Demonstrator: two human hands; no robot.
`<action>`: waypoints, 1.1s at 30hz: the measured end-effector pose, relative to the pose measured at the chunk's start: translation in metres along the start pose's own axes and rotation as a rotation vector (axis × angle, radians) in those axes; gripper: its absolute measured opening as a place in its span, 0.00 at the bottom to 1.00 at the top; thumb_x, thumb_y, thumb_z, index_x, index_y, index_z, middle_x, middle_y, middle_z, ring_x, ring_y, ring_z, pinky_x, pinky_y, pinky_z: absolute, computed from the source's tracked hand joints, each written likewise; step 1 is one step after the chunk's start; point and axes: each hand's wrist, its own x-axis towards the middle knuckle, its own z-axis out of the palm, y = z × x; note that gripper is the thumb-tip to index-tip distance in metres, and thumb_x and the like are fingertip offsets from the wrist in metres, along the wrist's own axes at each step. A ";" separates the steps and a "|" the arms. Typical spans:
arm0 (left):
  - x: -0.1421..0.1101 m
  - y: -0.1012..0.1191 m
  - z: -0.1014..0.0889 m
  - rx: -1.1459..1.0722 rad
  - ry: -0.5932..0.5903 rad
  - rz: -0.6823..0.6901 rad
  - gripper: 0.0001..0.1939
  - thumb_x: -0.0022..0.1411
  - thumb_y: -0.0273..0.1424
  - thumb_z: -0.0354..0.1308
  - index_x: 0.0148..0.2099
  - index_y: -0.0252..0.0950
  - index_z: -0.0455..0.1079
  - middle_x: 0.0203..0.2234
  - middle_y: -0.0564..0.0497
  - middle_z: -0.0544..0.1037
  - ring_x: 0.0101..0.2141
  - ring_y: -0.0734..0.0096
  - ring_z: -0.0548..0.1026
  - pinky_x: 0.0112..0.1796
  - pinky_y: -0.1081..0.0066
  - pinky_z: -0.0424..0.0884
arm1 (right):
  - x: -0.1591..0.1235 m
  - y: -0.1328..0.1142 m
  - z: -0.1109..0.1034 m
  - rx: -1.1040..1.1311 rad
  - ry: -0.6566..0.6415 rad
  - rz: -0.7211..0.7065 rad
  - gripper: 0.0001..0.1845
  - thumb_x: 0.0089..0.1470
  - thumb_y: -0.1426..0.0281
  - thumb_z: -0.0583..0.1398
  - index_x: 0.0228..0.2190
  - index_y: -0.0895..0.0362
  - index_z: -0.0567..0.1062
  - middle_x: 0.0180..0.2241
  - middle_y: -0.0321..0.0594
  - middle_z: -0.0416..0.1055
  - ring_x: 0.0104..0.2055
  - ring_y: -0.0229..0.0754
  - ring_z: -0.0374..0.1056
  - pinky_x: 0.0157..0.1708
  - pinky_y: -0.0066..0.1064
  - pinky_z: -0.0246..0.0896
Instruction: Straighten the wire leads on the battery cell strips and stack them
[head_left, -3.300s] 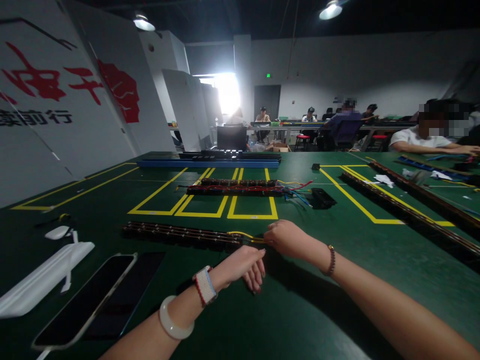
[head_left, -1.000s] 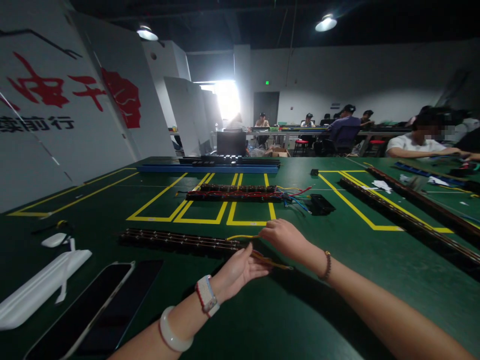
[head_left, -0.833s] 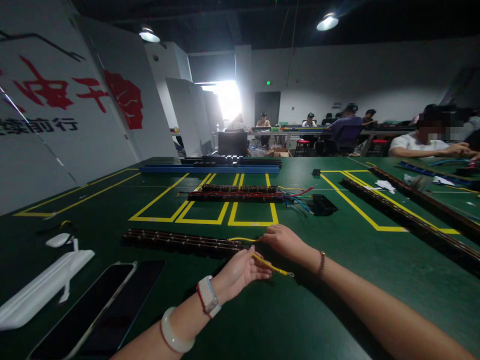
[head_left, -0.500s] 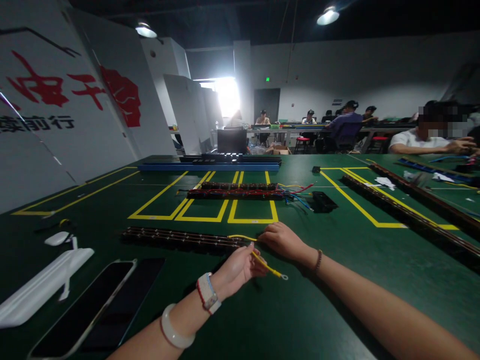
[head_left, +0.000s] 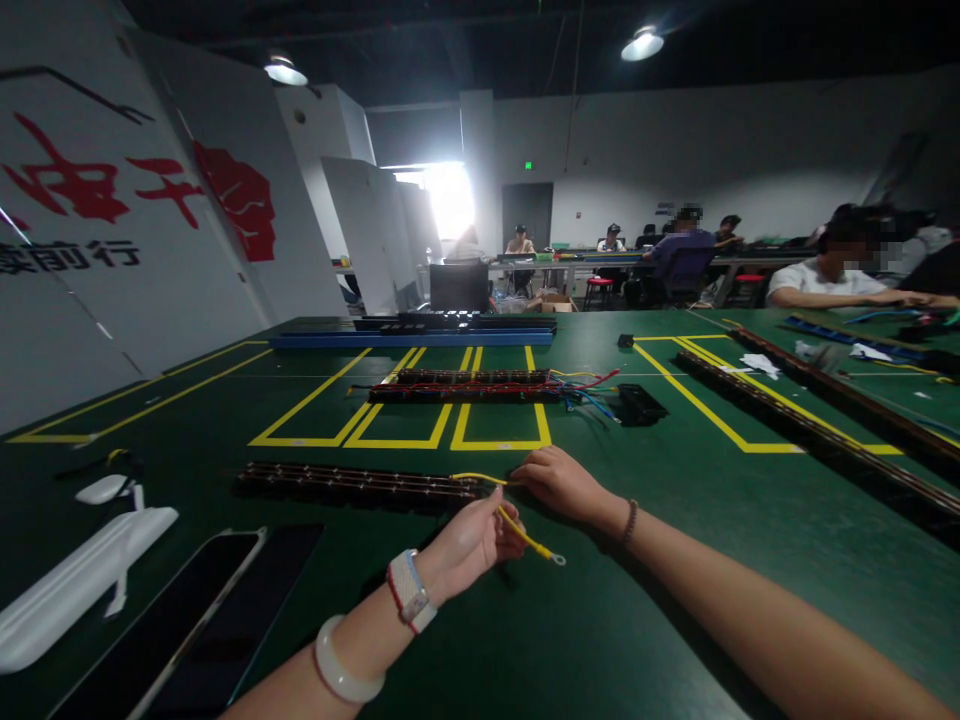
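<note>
A yellow cable (head_left: 525, 538) with a ring terminal at its free end is pinched between the thumb and fingers of my left hand (head_left: 472, 540). The terminal points right, toward me. Beyond it, my right hand (head_left: 559, 483) is closed, its fingertips at another stretch of yellow cable that comes from the right end of a long dark slotted strip (head_left: 352, 482). Whether both stretches are one cable is hidden by my left thumb. Flat on the green table (head_left: 637, 640), the strip lies left of my hands.
Farther back lie similar strips with red, blue and yellow wires (head_left: 480, 390) and a black connector box (head_left: 641, 404). More strips (head_left: 810, 440) run along the right. Two dark phone-like slabs (head_left: 225, 620) and a white object (head_left: 90, 580) lie front left. A person (head_left: 825, 275) sits at the right.
The whole view has shifted slightly, so things sit a little farther left and lower. Both hands keep nearly the same pose at the yellow cable.
</note>
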 end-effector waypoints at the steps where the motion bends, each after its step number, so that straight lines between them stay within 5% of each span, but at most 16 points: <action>1: 0.001 0.000 -0.001 0.018 0.001 -0.005 0.14 0.67 0.36 0.46 0.37 0.29 0.62 0.27 0.47 0.71 0.25 0.73 0.72 0.31 0.71 0.68 | 0.000 0.000 0.000 0.001 0.007 -0.003 0.12 0.58 0.73 0.54 0.42 0.55 0.74 0.35 0.41 0.69 0.39 0.37 0.63 0.41 0.29 0.55; 10: -0.001 0.002 0.000 0.103 0.058 -0.038 0.16 0.68 0.40 0.42 0.35 0.32 0.60 0.21 0.53 0.66 0.20 0.78 0.66 0.25 0.76 0.60 | 0.001 0.002 0.001 0.003 0.019 0.020 0.11 0.58 0.73 0.54 0.41 0.55 0.74 0.34 0.39 0.69 0.38 0.37 0.63 0.41 0.30 0.54; 19: 0.011 -0.003 -0.015 0.021 -0.133 -0.030 0.20 0.69 0.41 0.36 0.32 0.33 0.58 0.14 0.58 0.54 0.15 0.81 0.54 0.22 0.76 0.48 | 0.002 -0.001 -0.001 -0.015 0.022 0.018 0.12 0.59 0.72 0.54 0.41 0.55 0.75 0.34 0.40 0.70 0.38 0.36 0.64 0.40 0.30 0.54; 24: 0.010 -0.002 -0.014 0.043 -0.122 -0.040 0.19 0.69 0.40 0.37 0.30 0.34 0.56 0.12 0.60 0.52 0.13 0.82 0.51 0.21 0.76 0.46 | 0.001 0.000 0.000 -0.004 0.012 0.027 0.12 0.59 0.72 0.54 0.42 0.55 0.75 0.35 0.41 0.70 0.39 0.37 0.64 0.41 0.31 0.54; 29: -0.003 0.003 -0.002 0.168 -0.022 -0.040 0.17 0.68 0.40 0.40 0.34 0.32 0.59 0.16 0.57 0.59 0.16 0.82 0.58 0.22 0.77 0.52 | 0.004 -0.002 -0.006 0.028 0.013 0.037 0.12 0.59 0.72 0.53 0.40 0.57 0.75 0.35 0.43 0.69 0.39 0.38 0.64 0.41 0.31 0.55; 33: -0.004 0.002 0.002 0.225 0.014 -0.015 0.18 0.68 0.39 0.40 0.38 0.30 0.62 0.20 0.53 0.66 0.19 0.80 0.63 0.24 0.76 0.56 | 0.013 -0.022 -0.024 0.160 0.013 0.189 0.10 0.59 0.68 0.54 0.36 0.59 0.74 0.36 0.42 0.68 0.39 0.37 0.63 0.42 0.30 0.58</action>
